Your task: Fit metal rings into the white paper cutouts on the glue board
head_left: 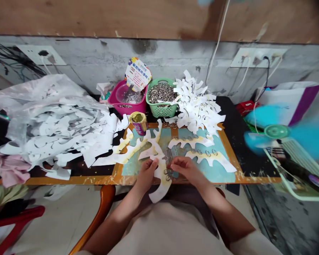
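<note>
Head view: left hand [146, 173] and right hand [186, 168] pinched a cutout [161, 189] at the table's [241, 141] near edge, perhaps ringing it; ringed heap [199, 106] lay at the far edge, and blanks [58, 120] awaited at the left.

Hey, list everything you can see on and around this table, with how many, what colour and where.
held cutout: one, white, between both hands
held rings: few, metal, on held cutout
loose cutouts: several, white, on teal mat
bagged cutouts: heap, white, left
stacked cutouts: heap, white, back right
pink basket: one, back
green basket: one, full of loose rings, beside pink
can: one, gold, before pink basket
fan: one, turquoise, right
left hand: one, grips held cutout
right hand: one, pinches held rings
</note>
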The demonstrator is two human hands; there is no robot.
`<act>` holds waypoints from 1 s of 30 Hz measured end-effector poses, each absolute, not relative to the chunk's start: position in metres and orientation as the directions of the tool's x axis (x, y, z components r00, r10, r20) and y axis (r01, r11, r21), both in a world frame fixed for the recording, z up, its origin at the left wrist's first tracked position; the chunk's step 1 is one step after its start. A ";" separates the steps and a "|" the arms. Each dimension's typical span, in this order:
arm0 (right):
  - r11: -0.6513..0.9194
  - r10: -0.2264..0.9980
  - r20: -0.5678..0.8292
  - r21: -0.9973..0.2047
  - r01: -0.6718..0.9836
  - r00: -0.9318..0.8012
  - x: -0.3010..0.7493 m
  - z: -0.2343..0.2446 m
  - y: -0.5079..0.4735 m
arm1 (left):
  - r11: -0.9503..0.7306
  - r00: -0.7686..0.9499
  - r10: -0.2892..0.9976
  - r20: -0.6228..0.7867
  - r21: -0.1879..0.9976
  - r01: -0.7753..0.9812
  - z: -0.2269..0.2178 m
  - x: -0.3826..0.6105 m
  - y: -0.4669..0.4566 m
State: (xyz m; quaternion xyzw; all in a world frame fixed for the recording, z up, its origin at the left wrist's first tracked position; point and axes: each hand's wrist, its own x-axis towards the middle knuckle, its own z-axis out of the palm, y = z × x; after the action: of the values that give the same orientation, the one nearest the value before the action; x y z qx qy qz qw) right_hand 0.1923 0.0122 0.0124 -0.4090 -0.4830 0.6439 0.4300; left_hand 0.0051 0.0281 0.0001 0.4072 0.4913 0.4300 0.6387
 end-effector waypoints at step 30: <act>-0.072 0.992 -0.058 -0.990 -0.121 -0.111 0.164 0.054 0.002 | -0.376 0.279 0.909 0.311 0.900 0.221 0.032 -0.008 0.012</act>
State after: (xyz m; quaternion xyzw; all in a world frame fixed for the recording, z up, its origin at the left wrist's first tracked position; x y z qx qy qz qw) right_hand 0.1639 0.0017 0.0540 -0.4562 -0.4773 0.5725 0.4861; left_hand -0.0079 0.0123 0.0318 0.6999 0.4036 0.4448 0.3865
